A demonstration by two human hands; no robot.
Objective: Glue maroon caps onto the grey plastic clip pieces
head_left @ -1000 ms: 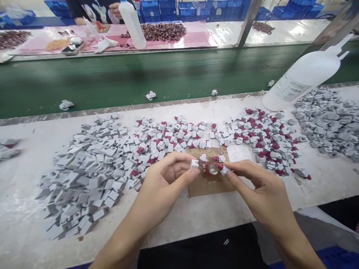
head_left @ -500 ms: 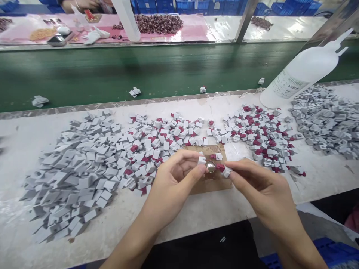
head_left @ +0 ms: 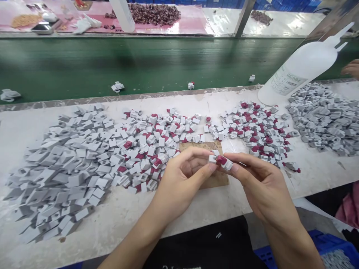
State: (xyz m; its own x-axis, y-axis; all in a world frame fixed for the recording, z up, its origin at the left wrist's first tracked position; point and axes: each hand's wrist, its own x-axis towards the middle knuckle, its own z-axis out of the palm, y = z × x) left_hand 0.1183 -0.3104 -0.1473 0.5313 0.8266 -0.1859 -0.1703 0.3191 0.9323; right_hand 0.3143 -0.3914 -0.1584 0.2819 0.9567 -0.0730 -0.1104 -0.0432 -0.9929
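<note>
Between thumb and fingers, my left hand (head_left: 186,179) pinches a small grey block (head_left: 212,158). My right hand (head_left: 263,183) grips a grey and dark red piece (head_left: 226,163), whose red end touches the block. Both hands are over a brown cardboard piece (head_left: 215,182) on the white table (head_left: 126,216). Behind my left hand spreads a pile of mixed grey and red pieces (head_left: 151,142); a second mixed pile (head_left: 255,130) is behind my right hand. Large grey blocks (head_left: 64,168) are heaped at the left.
A white bottle (head_left: 297,74) leans at the right beside another grey heap (head_left: 325,116). Beyond the table runs a green belt (head_left: 157,59) with a few small pieces. Another person's hand (head_left: 351,69) shows at the right edge. A blue crate (head_left: 336,243) is at lower right.
My hands have come together, and the red end now meets the grey block. Pieces on the belt have shifted left. Another person's hand has appeared at the right edge.
</note>
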